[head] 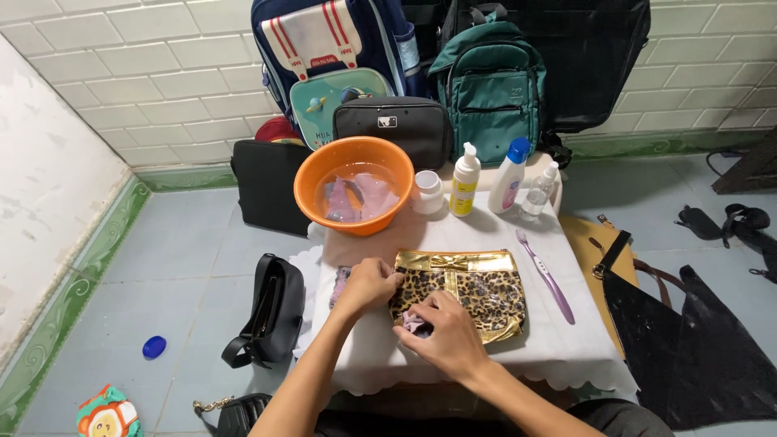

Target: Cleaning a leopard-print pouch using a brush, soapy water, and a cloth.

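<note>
Right hand pinches a mostly hidden purple cloth against the leopard-print pouch at the table's near edge; left hand grips the pouch's left end.

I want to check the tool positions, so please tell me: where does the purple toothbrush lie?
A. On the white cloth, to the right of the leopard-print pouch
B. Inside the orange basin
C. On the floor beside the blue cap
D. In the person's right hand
A: the purple toothbrush lies flat on the white cloth, just right of the leopard-print pouch, apart from the right hand and the orange basin.
</note>
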